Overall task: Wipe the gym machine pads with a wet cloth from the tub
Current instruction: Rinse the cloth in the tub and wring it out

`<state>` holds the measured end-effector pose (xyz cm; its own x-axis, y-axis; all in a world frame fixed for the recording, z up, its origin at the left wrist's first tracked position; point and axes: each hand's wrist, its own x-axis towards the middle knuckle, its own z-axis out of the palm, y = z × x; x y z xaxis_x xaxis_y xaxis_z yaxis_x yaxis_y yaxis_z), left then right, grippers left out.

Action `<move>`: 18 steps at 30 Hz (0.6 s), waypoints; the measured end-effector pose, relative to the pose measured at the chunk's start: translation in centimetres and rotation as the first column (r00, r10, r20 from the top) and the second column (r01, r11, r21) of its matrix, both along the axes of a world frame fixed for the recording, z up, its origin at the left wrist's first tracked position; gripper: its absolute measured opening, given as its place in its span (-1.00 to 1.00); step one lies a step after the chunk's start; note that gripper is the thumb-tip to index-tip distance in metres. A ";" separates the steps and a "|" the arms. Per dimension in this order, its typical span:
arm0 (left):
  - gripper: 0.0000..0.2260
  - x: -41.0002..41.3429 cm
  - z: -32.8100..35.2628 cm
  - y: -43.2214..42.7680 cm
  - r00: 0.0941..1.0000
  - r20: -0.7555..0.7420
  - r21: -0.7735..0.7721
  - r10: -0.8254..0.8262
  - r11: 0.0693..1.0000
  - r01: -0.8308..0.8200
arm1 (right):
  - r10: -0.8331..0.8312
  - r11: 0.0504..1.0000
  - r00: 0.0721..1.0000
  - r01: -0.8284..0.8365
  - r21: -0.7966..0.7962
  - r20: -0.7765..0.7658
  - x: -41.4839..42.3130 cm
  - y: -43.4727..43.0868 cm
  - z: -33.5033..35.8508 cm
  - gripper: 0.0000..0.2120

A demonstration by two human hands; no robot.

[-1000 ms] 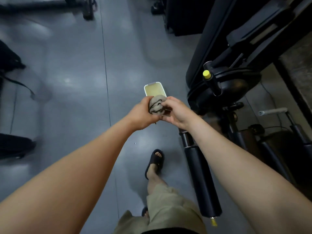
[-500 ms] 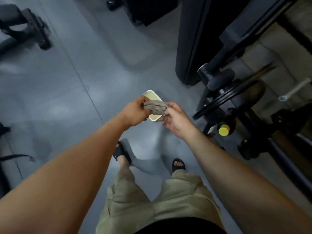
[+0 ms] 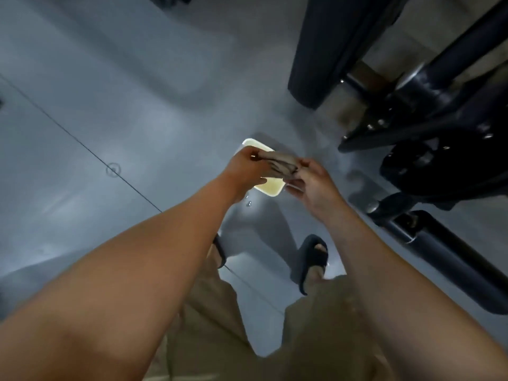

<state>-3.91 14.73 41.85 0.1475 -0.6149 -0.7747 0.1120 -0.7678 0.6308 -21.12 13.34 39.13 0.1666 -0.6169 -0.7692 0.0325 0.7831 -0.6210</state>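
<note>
Grey cloth [image 3: 283,167], bunched into a twisted roll, up in the air right over the pale tub [image 3: 270,189]; gripped at one end by the left hand [image 3: 248,167], fingers clenched round it; pinched at the other end by the right hand [image 3: 313,182], fingers curled on the fabric. Tub down on the grey floor [image 3: 110,105], holding yellowish liquid, partly hidden behind cloth and hands; a few bright drops on the floor just beside its near edge.

Looks like the wringing-out step: excess water twisted back towards the tub, wiping not yet begun.

Dark gym machine [image 3: 428,149] off to the right, well apart from the cloth; an upright black pad [image 3: 321,50] at the top, a long roller pad [image 3: 461,265] lower right, neither touched.

Next, probably: finish the twist, shake the cloth open, turn right and press it flat on the nearest pad; calls for a damp rather than dripping cloth, and care not to kick the tub, with a sandalled foot [image 3: 313,257] near it.
</note>
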 end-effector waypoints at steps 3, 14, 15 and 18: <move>-0.81 2.9 -4.6 -0.3 0.998 -0.026 0.068 0.060 0.996 -0.058 | -0.070 0.996 0.997 0.069 0.054 0.014 2.6 -0.5 -3.8 -0.78; -0.74 5.1 -31.6 -6.1 0.990 -0.103 -0.001 -0.092 0.996 0.092 | 0.379 0.916 0.878 -0.401 -0.016 -0.291 5.3 -7.0 -28.6 -0.65; -0.72 5.0 -35.1 -6.7 0.986 -0.057 -0.005 -0.157 0.988 0.157 | 0.418 0.887 0.831 -0.461 -0.032 -0.366 5.3 -7.5 -32.1 -0.64; -0.64 4.8 -43.3 -7.9 0.901 0.235 -0.001 -0.365 0.927 0.376 | 0.448 0.831 0.722 -0.554 -0.054 -0.527 5.2 -8.2 -40.5 -0.83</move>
